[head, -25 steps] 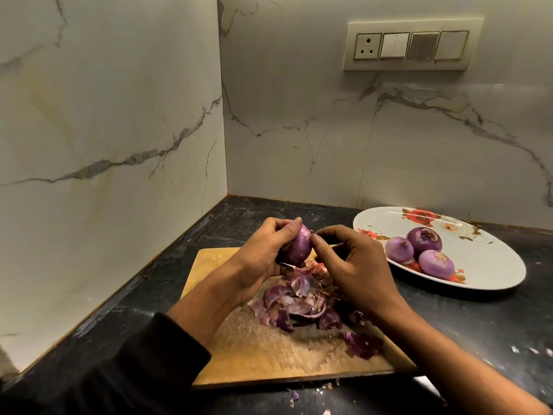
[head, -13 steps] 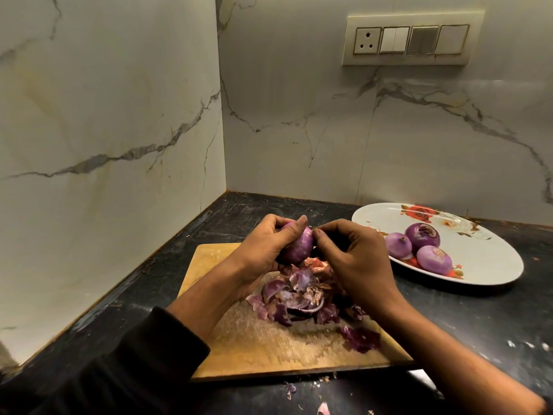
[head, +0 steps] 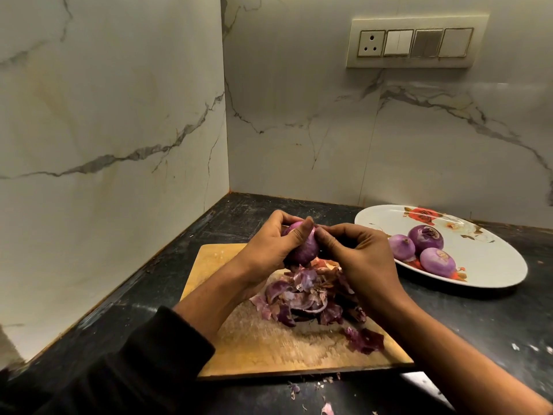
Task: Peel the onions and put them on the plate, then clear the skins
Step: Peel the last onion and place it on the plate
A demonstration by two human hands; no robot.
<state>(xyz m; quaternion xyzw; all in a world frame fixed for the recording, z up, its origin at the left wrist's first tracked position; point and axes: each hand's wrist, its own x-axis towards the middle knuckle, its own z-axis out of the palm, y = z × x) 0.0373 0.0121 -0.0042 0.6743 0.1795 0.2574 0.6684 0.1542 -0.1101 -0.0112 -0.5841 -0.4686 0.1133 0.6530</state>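
Left hand [head: 269, 250] fingers grasp the onion [head: 303, 248]; right hand [head: 363, 259] fingers curl against it, grip unclear.

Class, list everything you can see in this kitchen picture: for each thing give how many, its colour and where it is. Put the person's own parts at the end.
onion in hand: one, purple, held above the board
peeled onions: three, purple, together on the plate
plate: one, white with red flowers, right on the counter
onion skins: one pile, purple and brown, mid-board; a few scraps on the counter by the board's near edge
cutting board: one, light wood, on the counter in the corner
counter: one, black
walls: two, white marble with grey veins
switch panel: one, cream, on the back wall
sleeve: one, black, left arm
left hand: grips the onion
right hand: fingers curled at the onion's side
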